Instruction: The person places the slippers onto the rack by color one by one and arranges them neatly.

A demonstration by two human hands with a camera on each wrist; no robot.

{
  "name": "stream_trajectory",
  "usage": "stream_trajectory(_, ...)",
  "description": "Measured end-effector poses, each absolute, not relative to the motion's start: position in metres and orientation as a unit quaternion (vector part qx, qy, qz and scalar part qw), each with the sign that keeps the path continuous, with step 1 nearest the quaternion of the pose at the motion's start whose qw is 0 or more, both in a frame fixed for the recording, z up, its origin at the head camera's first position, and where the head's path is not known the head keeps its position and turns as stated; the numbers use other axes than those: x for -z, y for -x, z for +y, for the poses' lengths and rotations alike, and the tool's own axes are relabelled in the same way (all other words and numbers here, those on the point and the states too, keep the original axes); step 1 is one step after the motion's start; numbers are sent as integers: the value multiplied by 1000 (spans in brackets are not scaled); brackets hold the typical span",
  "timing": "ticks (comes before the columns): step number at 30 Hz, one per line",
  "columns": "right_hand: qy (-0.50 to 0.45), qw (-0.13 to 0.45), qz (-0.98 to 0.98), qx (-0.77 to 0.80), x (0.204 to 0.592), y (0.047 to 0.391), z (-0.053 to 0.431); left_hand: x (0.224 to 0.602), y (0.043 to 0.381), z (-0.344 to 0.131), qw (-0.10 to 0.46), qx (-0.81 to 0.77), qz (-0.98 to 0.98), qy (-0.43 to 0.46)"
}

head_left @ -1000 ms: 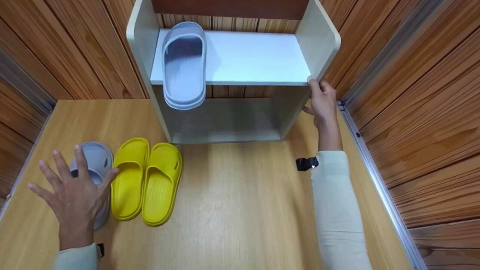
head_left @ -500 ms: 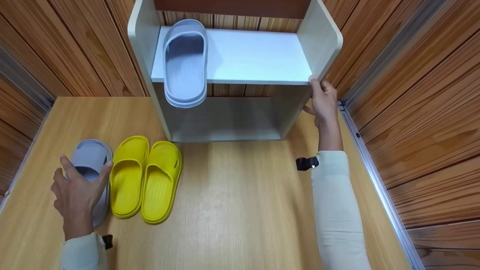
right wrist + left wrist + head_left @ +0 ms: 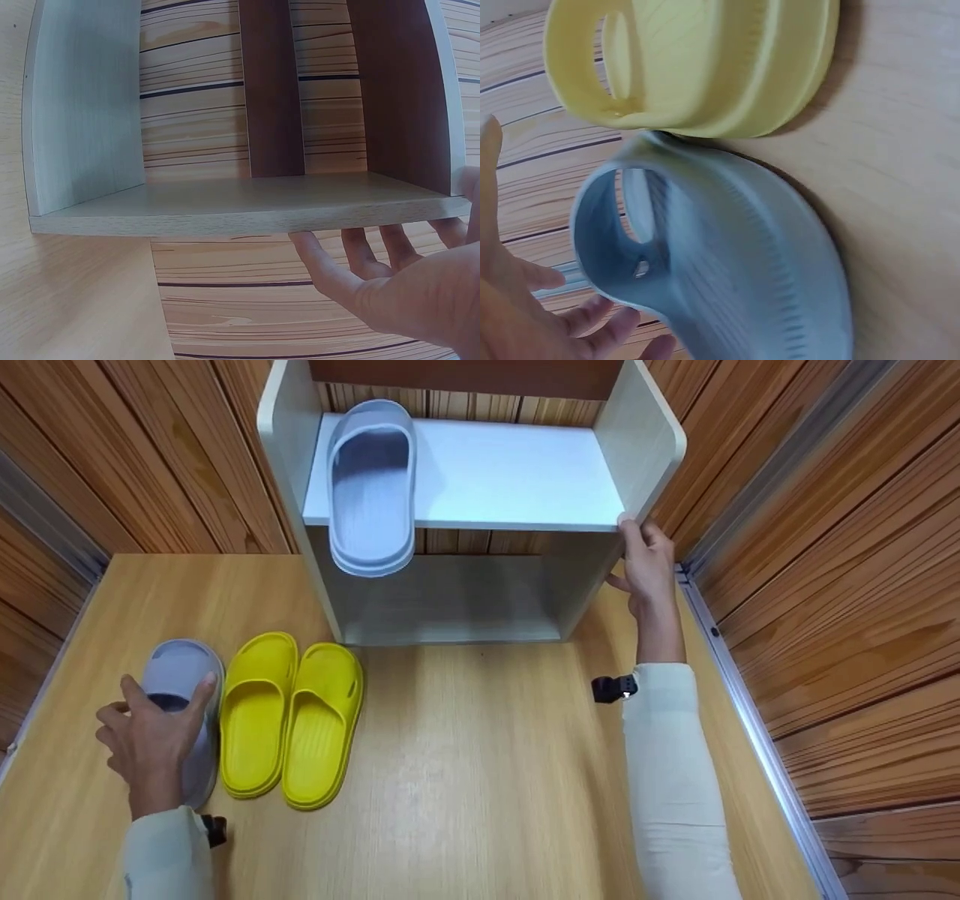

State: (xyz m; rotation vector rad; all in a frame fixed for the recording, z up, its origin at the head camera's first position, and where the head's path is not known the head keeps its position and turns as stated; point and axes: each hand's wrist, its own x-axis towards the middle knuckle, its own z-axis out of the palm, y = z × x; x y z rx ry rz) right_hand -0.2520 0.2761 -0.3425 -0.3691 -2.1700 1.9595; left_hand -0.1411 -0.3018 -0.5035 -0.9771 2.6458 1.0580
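Note:
A grey slipper (image 3: pixel 180 667) lies on the wood-look floor at the left, beside a pair of yellow slippers (image 3: pixel 258 727) (image 3: pixel 321 735). My left hand (image 3: pixel 154 739) hovers over it, bent fingers along its outer side and thumb raised over the foot opening. In the left wrist view the fingertips (image 3: pixel 604 330) come up against the strap's side, while the thumb stays apart. Another grey slipper (image 3: pixel 373 502) rests on the rack's upper shelf, its heel overhanging the front. My right hand (image 3: pixel 646 562) holds the right side panel of the shoe rack (image 3: pixel 480 523), thumb at the shelf's front corner, fingers outside.
Beneath the upper shelf is the rack's lower compartment (image 3: pixel 450 600). Wood-panelled walls (image 3: pixel 862 585) enclose the space, with a metal strip (image 3: pixel 750 720) along the right floor edge. Floor (image 3: pixel 480 780) stretches between the yellow slippers and my right forearm.
My left hand has drawn in its widely spread fingers and come down around the floor's grey slipper. My right hand stays on the rack; the slippers have not visibly moved.

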Motion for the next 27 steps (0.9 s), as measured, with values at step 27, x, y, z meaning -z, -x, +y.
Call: stream_trajectory(27,103,111,-734,-662,352,251,276,529,132,-307,48,-384,844,371)
